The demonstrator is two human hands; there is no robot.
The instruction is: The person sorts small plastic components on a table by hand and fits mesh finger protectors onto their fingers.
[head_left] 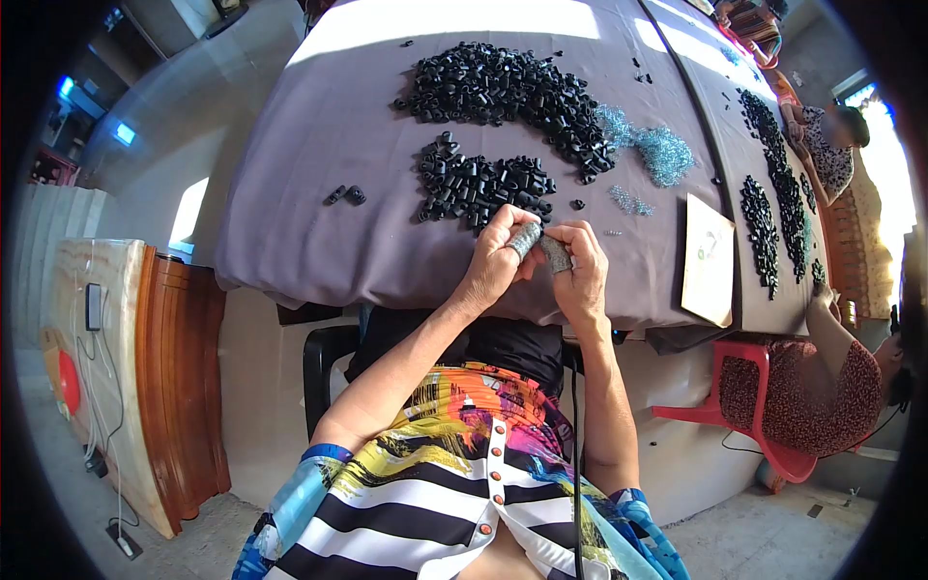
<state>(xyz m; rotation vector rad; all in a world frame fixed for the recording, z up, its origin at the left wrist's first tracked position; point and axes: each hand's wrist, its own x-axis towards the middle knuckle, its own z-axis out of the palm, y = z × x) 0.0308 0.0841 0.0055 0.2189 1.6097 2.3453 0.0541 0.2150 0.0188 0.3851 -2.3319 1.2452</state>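
My left hand and my right hand meet over the near edge of the cloth-covered table. Both are closed in a pinch, fingertips nearly touching, with grey wrapping around the thumbs. Whatever sits between the fingertips is too small and covered to make out. Just beyond them lies a heap of small black cylindrical parts. A larger heap of the same black parts spreads behind it. Small metal springs are piled to the right, with a smaller group of springs nearer my right hand.
Two black parts lie apart on the left. A flat board with paper rests at the right. On the adjoining table are more black parts, with two people seated there, one on a red chair. A wooden cabinet stands left.
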